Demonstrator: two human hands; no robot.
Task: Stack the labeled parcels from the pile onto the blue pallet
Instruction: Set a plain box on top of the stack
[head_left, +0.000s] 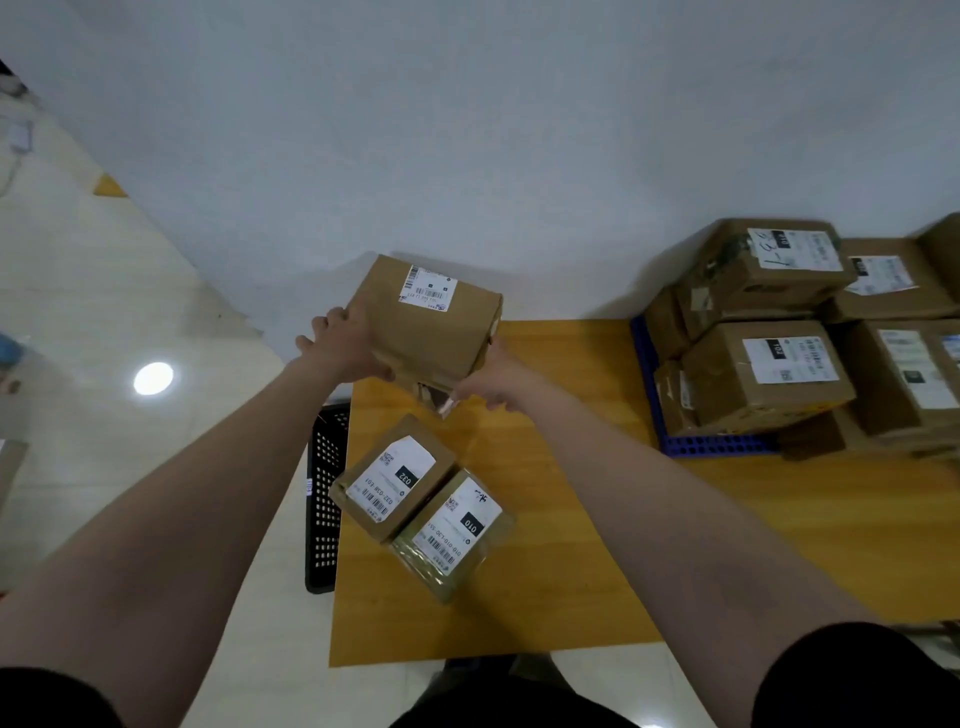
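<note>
Left hand (347, 344) wraps its fingers round the far-left side of a brown parcel (423, 332). Right hand (493, 378) grips the near-right bottom edge, fingertips hidden under the box. Parcel is in the air, tilted, above the far-left corner of the wooden table (571, 545), label (429, 285) facing up.

Handling guess: stiff cardboard, holds its shape, probably light to medium since it's held at arm's length. A loose flap or tape (439, 399) hangs at the near bottom, so don't grab there. Better grip is opposite side faces or a palm under the base. Taped patches could be slick.

Blue pallet (717, 446) sits on the right of the table, well apart from the parcel, with stacked parcels (763, 369) on it. The 032 parcel (392, 478) and 010 parcel (452, 535) lie touching on the near-left of the table. Black crate (324, 493) is just beside the table's left edge.
</note>
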